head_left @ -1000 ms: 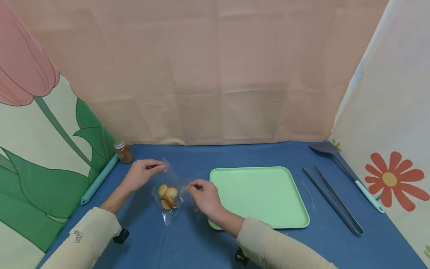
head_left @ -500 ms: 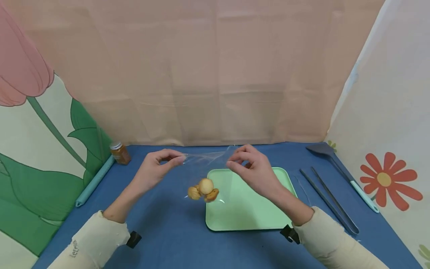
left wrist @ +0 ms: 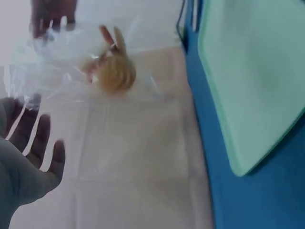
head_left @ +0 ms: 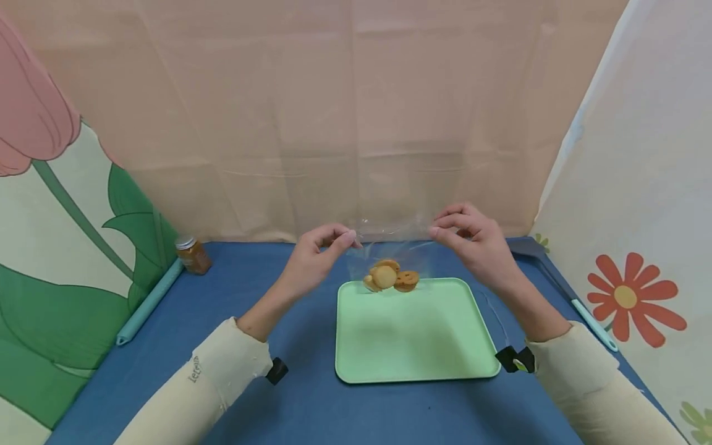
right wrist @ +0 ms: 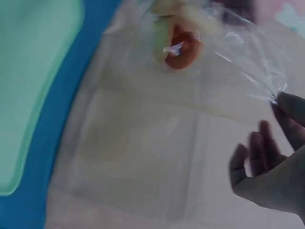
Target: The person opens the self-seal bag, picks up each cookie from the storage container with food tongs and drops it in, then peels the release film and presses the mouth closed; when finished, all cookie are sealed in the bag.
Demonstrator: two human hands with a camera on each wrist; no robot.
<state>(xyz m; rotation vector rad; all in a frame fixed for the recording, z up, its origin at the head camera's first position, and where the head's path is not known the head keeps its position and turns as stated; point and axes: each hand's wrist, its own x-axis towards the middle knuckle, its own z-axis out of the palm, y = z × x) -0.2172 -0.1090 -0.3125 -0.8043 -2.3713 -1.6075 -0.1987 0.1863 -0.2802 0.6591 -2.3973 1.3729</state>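
A clear plastic bag [head_left: 419, 250] hangs stretched between my two hands, above the far edge of a light green tray [head_left: 417, 346]. Several round golden cookies [head_left: 385, 276] lie together at the bag's bottom; the right wrist view shows one as a brown ring [right wrist: 185, 51]. With thumb and index finger my left hand [head_left: 319, 259] pinches the bag's left upper corner. The right upper corner is pinched by my right hand [head_left: 478, 247], its other fingers loosely bent. Both wrist views are blurred.
At the back left stands a small jar [head_left: 193, 254] with a silver lid, by a rolled teal thing [head_left: 150, 303]. A dark spatula with a light teal handle [head_left: 594, 324] lies at the right edge. The tongs seen earlier are hidden by my right arm.
Both hands have carried the bag of cookies right and upward, from the blue cloth left of the tray to above its far edge. The hands have spread apart, stretching the bag's top.
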